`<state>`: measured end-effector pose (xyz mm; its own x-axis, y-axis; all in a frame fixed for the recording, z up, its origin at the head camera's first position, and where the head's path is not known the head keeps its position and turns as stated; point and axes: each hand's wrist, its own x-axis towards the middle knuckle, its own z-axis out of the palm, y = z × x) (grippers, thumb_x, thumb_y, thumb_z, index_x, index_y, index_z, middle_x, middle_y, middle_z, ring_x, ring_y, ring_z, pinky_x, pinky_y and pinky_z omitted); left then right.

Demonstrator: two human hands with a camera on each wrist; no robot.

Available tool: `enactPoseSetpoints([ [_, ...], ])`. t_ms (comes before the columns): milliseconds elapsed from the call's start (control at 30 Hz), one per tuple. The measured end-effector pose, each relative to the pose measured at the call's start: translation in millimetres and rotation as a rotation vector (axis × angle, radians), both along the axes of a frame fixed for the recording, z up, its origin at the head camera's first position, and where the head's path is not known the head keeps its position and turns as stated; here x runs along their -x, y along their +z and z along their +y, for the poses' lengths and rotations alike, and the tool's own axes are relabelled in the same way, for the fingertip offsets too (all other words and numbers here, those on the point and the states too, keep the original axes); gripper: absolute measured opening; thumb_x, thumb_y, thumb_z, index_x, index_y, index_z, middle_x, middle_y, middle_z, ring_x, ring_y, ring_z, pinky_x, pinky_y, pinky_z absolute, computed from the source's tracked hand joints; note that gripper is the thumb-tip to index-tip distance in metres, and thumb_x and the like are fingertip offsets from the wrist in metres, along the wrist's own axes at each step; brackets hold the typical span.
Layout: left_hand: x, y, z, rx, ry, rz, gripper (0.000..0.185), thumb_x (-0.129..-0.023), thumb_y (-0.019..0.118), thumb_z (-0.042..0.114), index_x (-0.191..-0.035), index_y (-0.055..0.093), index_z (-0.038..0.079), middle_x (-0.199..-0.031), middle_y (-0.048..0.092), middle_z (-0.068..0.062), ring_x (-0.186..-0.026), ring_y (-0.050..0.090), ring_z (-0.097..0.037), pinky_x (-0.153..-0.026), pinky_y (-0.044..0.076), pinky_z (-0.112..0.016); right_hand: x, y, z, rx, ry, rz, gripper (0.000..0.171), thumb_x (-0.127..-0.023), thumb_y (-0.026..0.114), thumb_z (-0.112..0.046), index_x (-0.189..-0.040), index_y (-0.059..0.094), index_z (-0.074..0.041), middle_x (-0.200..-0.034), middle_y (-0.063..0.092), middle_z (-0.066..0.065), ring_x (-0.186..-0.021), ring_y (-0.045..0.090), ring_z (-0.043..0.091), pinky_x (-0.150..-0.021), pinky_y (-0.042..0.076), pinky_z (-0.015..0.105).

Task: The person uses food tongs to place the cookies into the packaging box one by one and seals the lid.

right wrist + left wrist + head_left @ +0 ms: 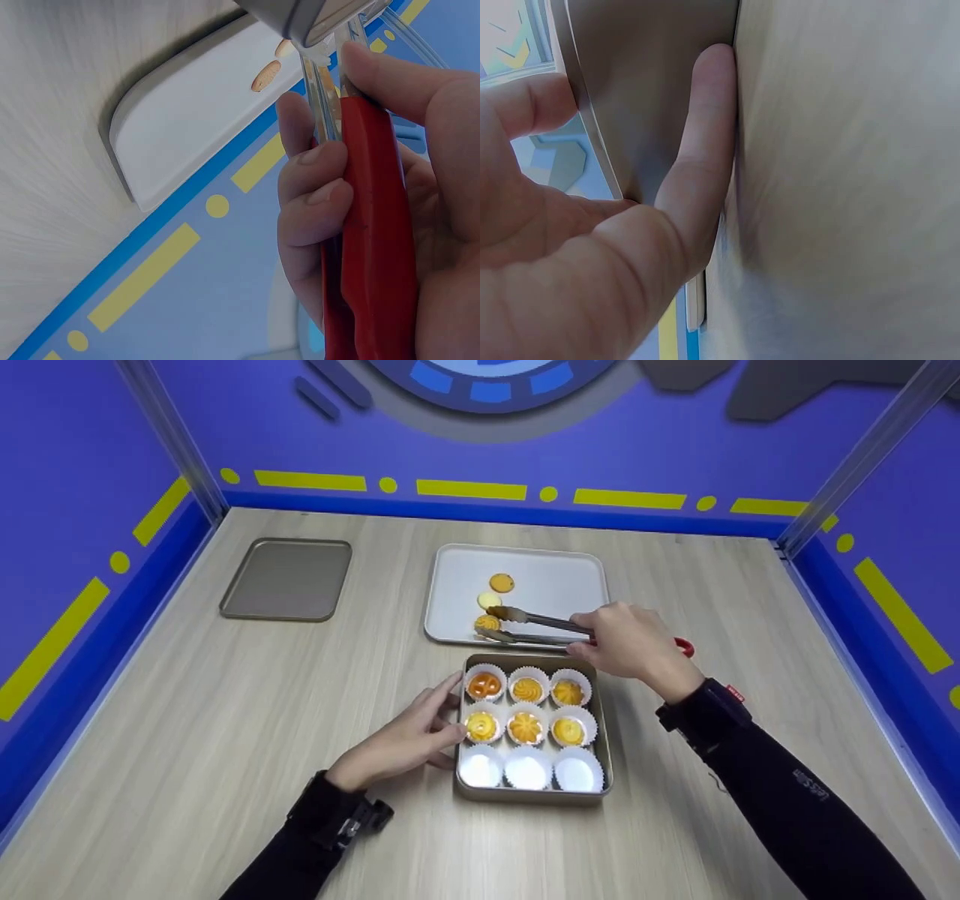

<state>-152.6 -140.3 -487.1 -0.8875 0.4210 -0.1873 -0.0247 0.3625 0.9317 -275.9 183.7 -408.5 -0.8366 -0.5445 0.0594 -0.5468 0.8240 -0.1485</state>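
My right hand [630, 641] grips red-handled metal tongs [375, 225]. Over the white tray [525, 562], the tong tips stand apart around a swirled cookie [487, 623] near its front edge; whether they touch it I cannot tell. Just behind lie a pale round cookie [489, 600] and a brown round cookie [502, 583]. With extended fingers, my left hand [409, 731] touches the left side of a square metal tin [532, 796]. White paper cups fill the tin in three rows. Cookies sit in the back and middle rows, while the front paper cups [527, 769] hold nothing.
A flat, brownish square lid [289, 579] lies at the back left of the wooden table [337, 660]. Blue panels [510, 450] with yellow marks wall the table in at the back and both sides.
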Motion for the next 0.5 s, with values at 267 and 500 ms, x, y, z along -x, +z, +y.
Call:
enactPoseSetpoints([
  [267, 0.0, -0.2, -0.3, -0.022, 0.002, -0.013, 0.092, -0.101, 0.065, 0.021, -0.173, 0.008, 0.017, -0.151, 0.041, -0.015, -0.117, 0.054, -0.027, -0.092, 0.064, -0.038, -0.1, -0.9, -2.5, -0.039, 0.005, 0.053, 0.037, -0.096, 0.08, -0.031, -0.126, 0.079, -0.01, -0.078, 0.066, 0.008, -0.064, 0.055, 0.023, -0.051, 0.035, 0.031],
  [500, 0.4, 1.0, 0.4, 0.021, -0.002, 0.015, 0.091, -0.102, 0.065, 0.023, -0.173, 0.008, 0.017, -0.15, 0.043, -0.014, -0.115, 0.055, -0.024, -0.095, 0.061, -0.038, -1.3, -2.2, 1.3, -0.045, 0.022, 0.069, 0.029, -0.097, 0.078, -0.03, -0.12, 0.079, -0.011, -0.077, 0.065, 0.007, -0.066, 0.057, 0.024, -0.051, 0.038, 0.032],
])
